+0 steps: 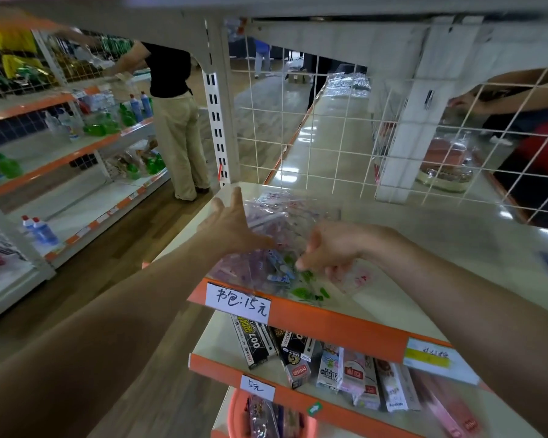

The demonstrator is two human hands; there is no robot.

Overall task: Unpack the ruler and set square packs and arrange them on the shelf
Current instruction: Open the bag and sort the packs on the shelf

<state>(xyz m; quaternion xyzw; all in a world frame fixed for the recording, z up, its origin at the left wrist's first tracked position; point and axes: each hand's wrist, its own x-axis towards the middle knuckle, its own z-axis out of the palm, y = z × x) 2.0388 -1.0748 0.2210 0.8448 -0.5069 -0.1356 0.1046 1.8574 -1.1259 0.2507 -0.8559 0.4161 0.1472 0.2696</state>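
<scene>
Boxes (pixel 298 352) crowded on the lower tier. Above, packs (pixel 266 267) in clear wrap right at the orange front edge of the shelf (pixel 424 279). Left hand (pixel 231 222) flat and spread on their left side; right hand (pixel 326 251) curled, pinching the wrap. Bare board rightward, mesh (pixel 329 121) behind.

Floor: wood-look planks (pixel 124 245) along the aisle.
Aisle shelving (pixel 76 153): white boards, orange edge strips, green and blue bottles (pixel 103 128).
Upright post (pixel 217 128): white, slotted.
Wire grid (pixel 298 128): white, behind the near shelf (pixel 456 222).
Light: bright glare on the pale shelf boards.
</scene>
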